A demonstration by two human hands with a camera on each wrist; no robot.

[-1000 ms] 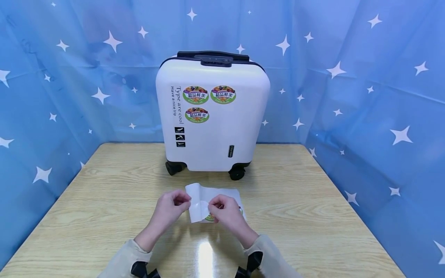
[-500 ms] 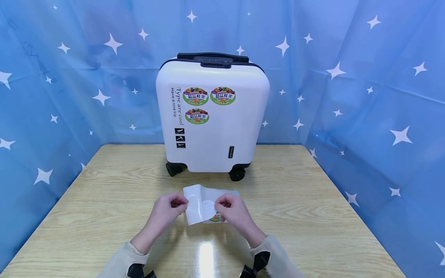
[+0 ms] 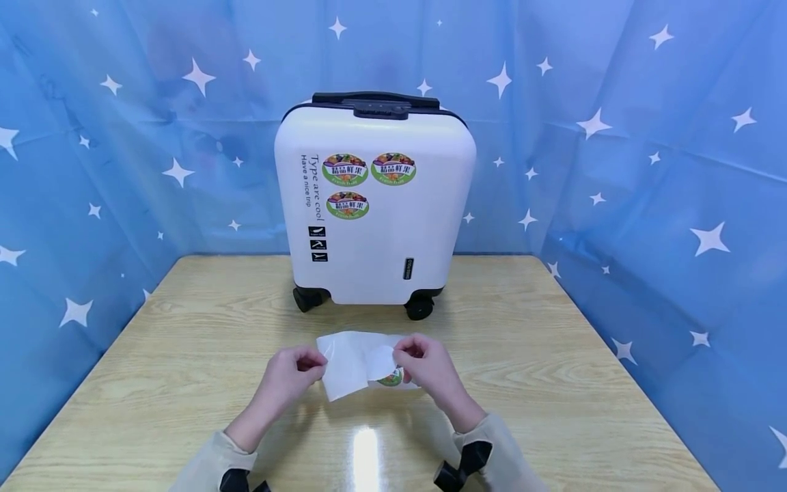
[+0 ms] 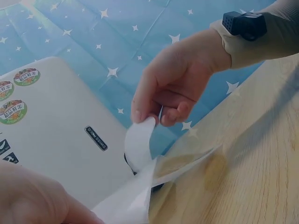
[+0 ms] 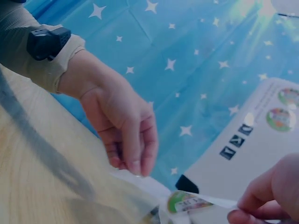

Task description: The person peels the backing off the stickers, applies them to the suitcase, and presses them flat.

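Note:
My left hand pinches the left edge of a thin whitish backing sheet held over the table. The fingers and thumb of my right hand pinch the edge of an oval sticker, whose white back shows in the left wrist view. Its other end meets the sheet; whether it still clings there, I cannot tell. A green, fruit-printed patch shows below the sticker's white back. Behind stands a white suitcase with three oval fruit stickers, one being the upper right sticker.
The suitcase's black wheels stand on the wooden table, just beyond the sheet. A blue star-patterned curtain closes off the back and sides. Dark wrist cameras sit on both sleeves.
My right hand has moved right and slightly up, drawing the sticker's white back further out. My left hand has shifted a little left, and the sheet is spread wider.

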